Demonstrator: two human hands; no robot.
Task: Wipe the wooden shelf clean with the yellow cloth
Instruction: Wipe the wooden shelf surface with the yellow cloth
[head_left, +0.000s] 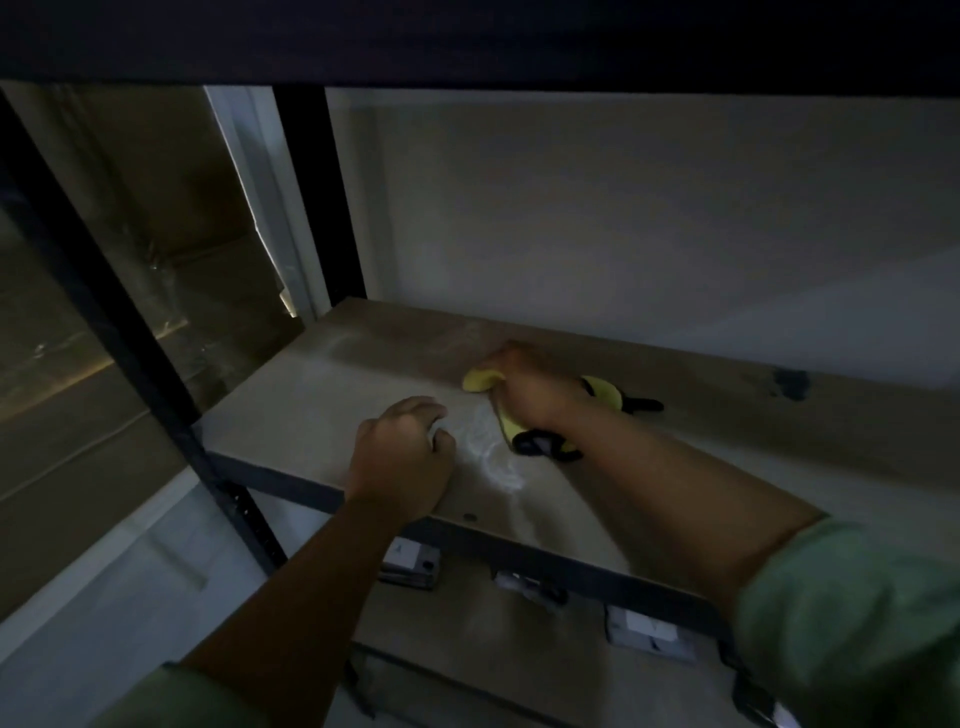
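Observation:
The wooden shelf (322, 395) is a pale board in a black metal rack, dimly lit. My right hand (535, 389) presses the yellow cloth (480, 380) with black trim onto the board near its back middle; cloth bulges out on both sides of the fist. My left hand (402, 457) rests on the shelf near the front edge, fingers curled loosely, holding nothing. A lighter smeared patch lies on the board between the two hands.
A black upright post (156, 374) stands at the shelf's left front corner, another (317, 197) at the back left. A white wall backs the rack. Small boxes (410, 564) sit on the lower shelf. A dark mark (792, 384) shows at the board's right.

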